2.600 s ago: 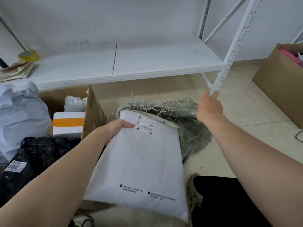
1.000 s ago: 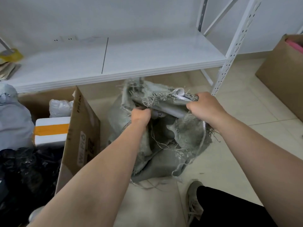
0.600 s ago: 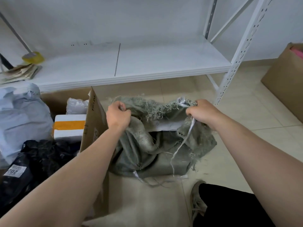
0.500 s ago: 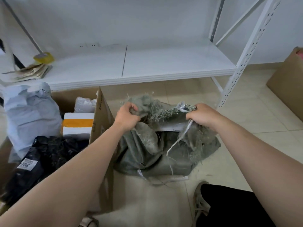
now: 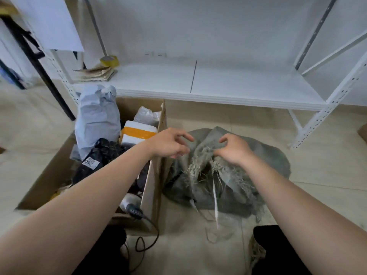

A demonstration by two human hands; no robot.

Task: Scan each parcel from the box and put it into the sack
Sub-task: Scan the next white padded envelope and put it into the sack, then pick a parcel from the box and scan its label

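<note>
Inside the box [image 5: 152, 187], at its far left, a grey parcel [image 5: 97, 120] stands upright. A black parcel [image 5: 99, 155] with a white label lies in front of it. At the box's far right corner sit a white parcel with an orange band [image 5: 139, 132] and a clear bag [image 5: 146, 116]. In the box's near right corner lies a scanner [image 5: 129, 205], and its cable runs out over the floor.

The left forearm crosses the box from the near left. The left hand [image 5: 170, 143] is palm down over the box's right wall, fingers apart and loosely bent, holding nothing. I cannot tell whether its fingertips touch the sack [image 5: 268, 165].

The sack lies crumpled on the floor just right of the box, its frayed mouth turned towards the person. The right hand [image 5: 234, 149], palm down with the arm stretched forward, has its fingers curled into the frayed rim and grips it.

Behind the box stands a white shelf [image 5: 238, 82].
</note>
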